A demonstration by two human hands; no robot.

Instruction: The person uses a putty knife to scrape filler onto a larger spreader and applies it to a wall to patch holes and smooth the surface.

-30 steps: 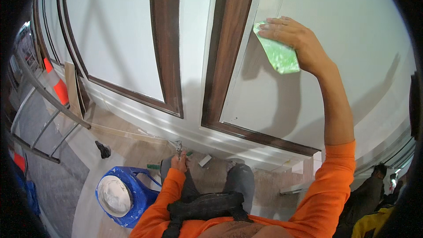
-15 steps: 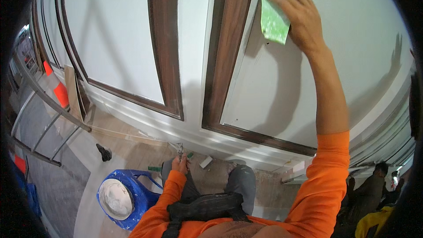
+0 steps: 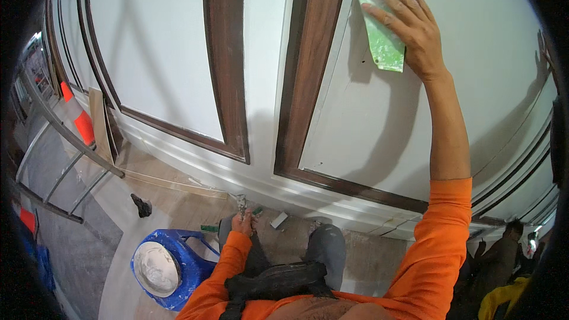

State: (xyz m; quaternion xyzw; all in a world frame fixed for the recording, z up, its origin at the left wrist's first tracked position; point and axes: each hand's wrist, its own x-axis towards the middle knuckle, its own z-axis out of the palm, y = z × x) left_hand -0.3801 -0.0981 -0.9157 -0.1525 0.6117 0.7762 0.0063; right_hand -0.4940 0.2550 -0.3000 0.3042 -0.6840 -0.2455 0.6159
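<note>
High on the white wall panel (image 3: 367,118), my right hand (image 3: 415,32) presses a green plastic spreader (image 3: 385,41) smeared with white filler. My fingers are fanned over its face, and one edge rests close to the panel. Low down near my knee, my left hand (image 3: 242,223) is closed around the handle of a small putty knife (image 3: 241,202) whose blade points up and looks coated in filler. Dark brown wood trim (image 3: 311,65) frames the panel on its left and lower sides. Left of my left arm stands a paint-spattered blue bucket (image 3: 192,266) with whitish paste (image 3: 157,268) at its round top.
A small pale block (image 3: 278,220) and a green strip (image 3: 208,228) lie on the floor near my knees. Farther left are a black object (image 3: 141,206), a metal ladder-like frame (image 3: 83,148) and an orange-and-white cone (image 3: 80,118). Another person (image 3: 501,255) is at the lower right.
My right hand and the green spreader have shifted right and slightly down across the panel, the fingers spreading wider. My left hand stays near my knee with the putty knife.
</note>
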